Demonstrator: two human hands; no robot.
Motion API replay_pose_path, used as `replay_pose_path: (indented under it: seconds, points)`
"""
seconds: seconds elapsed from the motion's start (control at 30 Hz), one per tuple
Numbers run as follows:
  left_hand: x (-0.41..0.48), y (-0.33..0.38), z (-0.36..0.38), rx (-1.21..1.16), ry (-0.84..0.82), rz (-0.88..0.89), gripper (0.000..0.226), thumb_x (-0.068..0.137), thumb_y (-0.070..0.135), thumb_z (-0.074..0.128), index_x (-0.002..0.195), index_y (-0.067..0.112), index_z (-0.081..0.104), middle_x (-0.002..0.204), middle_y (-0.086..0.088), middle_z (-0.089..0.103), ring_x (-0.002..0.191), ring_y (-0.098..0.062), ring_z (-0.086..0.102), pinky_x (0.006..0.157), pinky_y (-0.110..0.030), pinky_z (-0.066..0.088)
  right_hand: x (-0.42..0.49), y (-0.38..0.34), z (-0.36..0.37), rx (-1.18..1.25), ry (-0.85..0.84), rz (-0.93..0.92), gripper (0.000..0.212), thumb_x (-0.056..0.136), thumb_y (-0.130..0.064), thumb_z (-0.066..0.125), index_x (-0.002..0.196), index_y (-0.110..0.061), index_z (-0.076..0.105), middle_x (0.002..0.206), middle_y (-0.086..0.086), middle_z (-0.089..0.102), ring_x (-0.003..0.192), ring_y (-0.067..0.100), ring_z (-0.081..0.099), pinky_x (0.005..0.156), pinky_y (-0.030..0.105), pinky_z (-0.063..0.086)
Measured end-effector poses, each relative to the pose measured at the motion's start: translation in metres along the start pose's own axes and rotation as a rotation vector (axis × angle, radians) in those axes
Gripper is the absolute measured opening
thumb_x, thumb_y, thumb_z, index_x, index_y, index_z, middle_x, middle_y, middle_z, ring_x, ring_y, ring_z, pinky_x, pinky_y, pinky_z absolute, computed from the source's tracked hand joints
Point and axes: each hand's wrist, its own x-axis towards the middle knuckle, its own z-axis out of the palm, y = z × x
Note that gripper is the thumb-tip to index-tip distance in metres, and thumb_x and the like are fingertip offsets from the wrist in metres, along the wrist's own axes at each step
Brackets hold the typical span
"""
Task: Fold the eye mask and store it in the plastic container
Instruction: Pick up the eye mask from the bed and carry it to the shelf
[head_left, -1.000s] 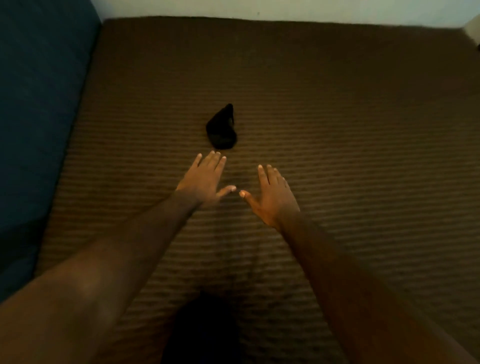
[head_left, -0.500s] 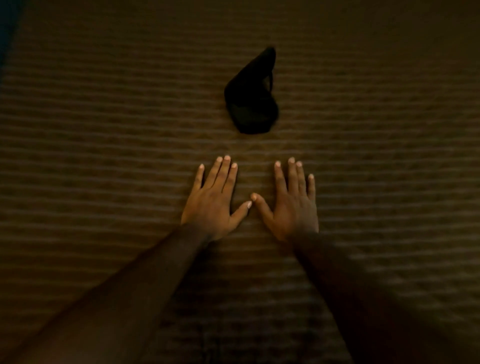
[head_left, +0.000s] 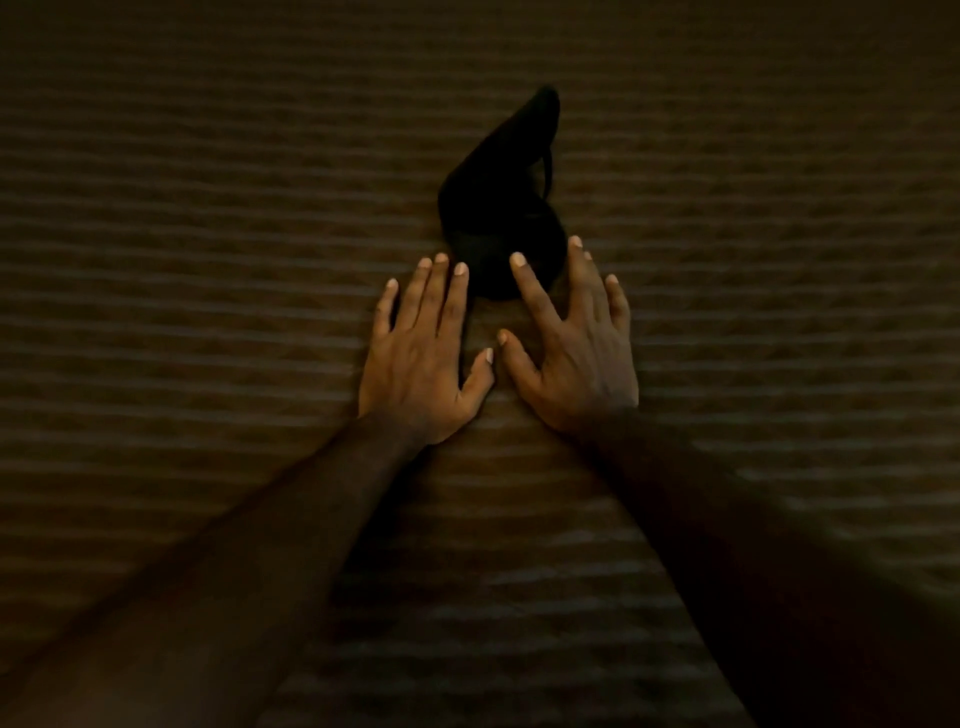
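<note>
A black eye mask (head_left: 498, 197) lies bunched on the brown striped cover, one end pointing up and away, with a thin strap loop on its right side. My left hand (head_left: 421, 353) lies flat, palm down, its fingertips at the mask's lower left edge. My right hand (head_left: 576, 348) is also flat with fingers spread; its index finger rests on the mask's near end and the other fingers lie along its right side. Neither hand grips anything. No plastic container is in view.
The brown ribbed cover (head_left: 208, 260) fills the whole view in dim light. Both forearms stretch in from the bottom corners.
Both hands have slid forward across the cover from a gap short of the mask to its near end. The view has closed in on the mask.
</note>
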Motion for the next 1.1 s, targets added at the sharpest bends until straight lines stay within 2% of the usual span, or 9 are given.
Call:
replay_pose_path:
  seconds: [0.27, 0.53, 0.6, 0.67, 0.77, 0.83, 0.9, 1.03, 1.1]
  points:
    - [0.001, 0.000, 0.007, 0.023, 0.008, 0.005, 0.078, 0.090, 0.053, 0.034, 0.153, 0.012, 0.012, 0.161, -0.013, 0.013, 0.149, -0.023, 0.008, 0.120, -0.050, 0.008, -0.001, 0.001, 0.005, -0.018, 0.029, -0.034, 0.065, 0.096, -0.056, 0.038, 0.152, -0.025, 0.029, 0.154, 0.008, 0.038, 0.146, 0.028, 0.027, 0.119, 0.053, 0.015]
    - [0.008, 0.007, -0.005, 0.114, -0.169, -0.033, 0.081, 0.090, 0.056, 0.022, 0.153, 0.010, 0.003, 0.162, -0.011, 0.002, 0.150, -0.021, -0.003, 0.121, -0.047, 0.000, 0.007, -0.013, -0.017, 0.124, -0.131, 0.099, 0.063, 0.096, -0.057, 0.039, 0.150, -0.025, 0.034, 0.151, 0.005, 0.043, 0.145, 0.023, 0.027, 0.120, 0.052, 0.012]
    - [0.013, 0.010, -0.018, 0.052, -0.235, -0.063, 0.081, 0.089, 0.055, 0.023, 0.153, 0.010, 0.004, 0.163, -0.010, 0.002, 0.150, -0.020, -0.003, 0.121, -0.045, -0.002, 0.005, -0.025, -0.035, 0.341, -0.180, 0.193, 0.058, 0.096, -0.056, 0.041, 0.143, -0.021, 0.047, 0.143, 0.006, 0.053, 0.137, 0.023, 0.042, 0.117, 0.047, 0.025]
    - [0.019, 0.010, -0.033, -0.048, -0.368, -0.108, 0.077, 0.093, 0.050, 0.029, 0.154, 0.010, 0.005, 0.163, -0.008, 0.001, 0.150, -0.019, -0.003, 0.121, -0.043, -0.003, -0.004, -0.036, -0.059, 0.592, -0.138, 0.316, 0.046, 0.097, -0.051, 0.047, 0.122, -0.018, 0.067, 0.116, 0.004, 0.071, 0.109, 0.016, 0.062, 0.092, 0.028, 0.044]
    - [0.013, 0.029, -0.066, -0.460, -0.480, -0.360, 0.055, 0.098, 0.026, 0.041, 0.148, 0.008, 0.030, 0.156, -0.014, 0.028, 0.144, -0.027, 0.026, 0.118, -0.040, 0.021, -0.030, -0.044, -0.109, 0.771, -0.018, 0.478, 0.035, 0.093, -0.042, 0.061, 0.081, -0.012, 0.073, 0.068, 0.001, 0.064, 0.069, 0.012, 0.058, 0.059, 0.026, 0.040]
    - [0.001, 0.050, -0.092, -1.009, -0.414, -0.763, 0.030, 0.099, 0.014, 0.039, 0.119, 0.005, 0.060, 0.123, -0.018, 0.061, 0.110, -0.029, 0.058, 0.093, -0.035, 0.047, -0.042, -0.042, -0.142, 0.934, 0.046, 0.613, 0.031, 0.088, -0.032, 0.070, 0.069, -0.008, 0.067, 0.061, 0.005, 0.059, 0.059, 0.011, 0.053, 0.058, 0.031, 0.042]
    - [-0.014, 0.075, -0.112, -1.527, -0.487, -1.025, 0.033, 0.099, 0.025, 0.032, 0.097, 0.005, 0.059, 0.096, -0.017, 0.063, 0.088, -0.026, 0.059, 0.081, -0.035, 0.049, -0.057, -0.039, -0.172, 1.131, 0.060, 0.739, 0.024, 0.086, -0.024, 0.073, 0.068, -0.010, 0.064, 0.067, 0.008, 0.062, 0.063, 0.014, 0.059, 0.062, 0.037, 0.051]
    - [-0.056, 0.127, -0.125, -2.051, -0.571, -1.126, 0.069, 0.093, 0.062, 0.032, 0.121, 0.002, 0.051, 0.121, -0.027, 0.057, 0.123, -0.039, 0.050, 0.104, -0.049, 0.038, -0.107, -0.029, -0.215, 1.413, 0.016, 0.858, 0.012, 0.089, -0.016, 0.069, 0.082, -0.009, 0.063, 0.091, 0.012, 0.071, 0.092, 0.024, 0.070, 0.071, 0.035, 0.061]
    - [-0.073, 0.155, -0.122, -2.128, -0.518, -1.157, 0.066, 0.092, 0.060, 0.040, 0.122, 0.002, 0.053, 0.121, -0.024, 0.060, 0.118, -0.036, 0.055, 0.100, -0.047, 0.044, -0.140, -0.023, -0.226, 1.477, -0.021, 0.878, 0.008, 0.089, -0.011, 0.068, 0.084, -0.008, 0.062, 0.094, 0.013, 0.070, 0.094, 0.026, 0.070, 0.067, 0.033, 0.060]
